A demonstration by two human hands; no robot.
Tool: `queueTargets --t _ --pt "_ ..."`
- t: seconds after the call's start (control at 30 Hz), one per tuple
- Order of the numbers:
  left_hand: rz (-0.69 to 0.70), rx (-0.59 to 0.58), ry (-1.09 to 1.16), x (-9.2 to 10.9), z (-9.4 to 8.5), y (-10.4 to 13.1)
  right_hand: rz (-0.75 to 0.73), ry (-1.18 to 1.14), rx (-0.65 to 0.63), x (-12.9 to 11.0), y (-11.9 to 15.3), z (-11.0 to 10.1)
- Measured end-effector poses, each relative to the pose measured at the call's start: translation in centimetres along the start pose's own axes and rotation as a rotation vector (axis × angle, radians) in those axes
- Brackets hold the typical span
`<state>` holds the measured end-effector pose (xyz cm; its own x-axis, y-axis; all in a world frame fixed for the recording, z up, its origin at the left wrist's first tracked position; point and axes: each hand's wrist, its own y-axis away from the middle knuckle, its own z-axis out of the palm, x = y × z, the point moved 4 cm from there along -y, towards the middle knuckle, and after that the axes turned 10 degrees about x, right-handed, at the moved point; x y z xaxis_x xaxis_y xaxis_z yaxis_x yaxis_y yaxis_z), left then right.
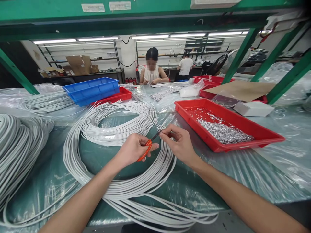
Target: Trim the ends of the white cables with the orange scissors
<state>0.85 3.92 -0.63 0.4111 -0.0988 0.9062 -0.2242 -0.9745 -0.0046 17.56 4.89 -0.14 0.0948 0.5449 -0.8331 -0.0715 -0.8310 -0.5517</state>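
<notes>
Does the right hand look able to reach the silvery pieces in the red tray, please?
Probably yes: the red tray near the right hand is open; nothing covers the silvery pieces.

Left of the large red tray (pixel 245 125): one left hand (pixel 133 149), one right hand (pixel 179 144), one pair of orange-handled scissors (pixel 149 142), at least four white cable coils (pixel 136 186). Inside it: metal pieces (pixel 223 131), too many to count. Beyond it: one white box (pixel 254 109), one cardboard sheet (pixel 243 90), two co-workers (pixel 153 76). Above and left of it: two labels (pixel 93 7).

On my feed, a plastic-covered green counter (pixel 93 157) carries white cable coils (pixel 74 161) centre and left, a red tray (pixel 223 147) right.
</notes>
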Motion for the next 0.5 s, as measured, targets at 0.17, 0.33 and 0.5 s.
queueTargets --t 0.17,0.33,0.5 --pt "0.000 -0.004 0.014 0.1 0.1 0.1 -0.090 0.076 0.055 -0.4 0.4 0.0" --pt "0.099 0.100 -0.020 0.1 -0.3 -0.2 0.084 -0.019 0.034 0.3 0.1 0.1" --pt "0.178 0.269 0.013 0.8 -1.3 -0.2 0.166 -0.047 -0.057 1.0 0.2 0.6"
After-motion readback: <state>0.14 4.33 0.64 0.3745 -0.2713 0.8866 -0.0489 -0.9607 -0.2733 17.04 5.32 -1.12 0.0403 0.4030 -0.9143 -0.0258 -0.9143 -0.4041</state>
